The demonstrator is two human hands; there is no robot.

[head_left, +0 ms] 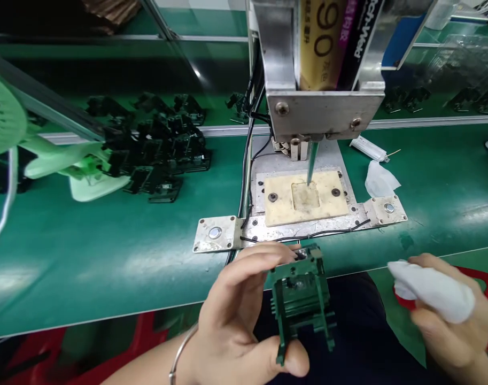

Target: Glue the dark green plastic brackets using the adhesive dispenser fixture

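Observation:
My left hand (244, 321) is closed around a dark green molded plastic part (302, 294) with slots and prongs, held up in front of the bench edge. Off to the right, my right hand (456, 315) grips a white tissue (440, 291), part of it wrapped over the fingers. Between and beyond the hands stands a glue dispensing machine with an adhesive cartridge (322, 48) labelled "90". Its thin nozzle (312, 163) points down at a cream fixture plate (276, 211) with a square recess.
Metal button plates sit at left (206, 240) and right (396, 206) of the machine base. Many dark plastic parts (159, 149) cluster on the left, near a light green fan (67, 155). A crumpled tissue (380, 179) and a white mixing tube (368, 148) lie at right.

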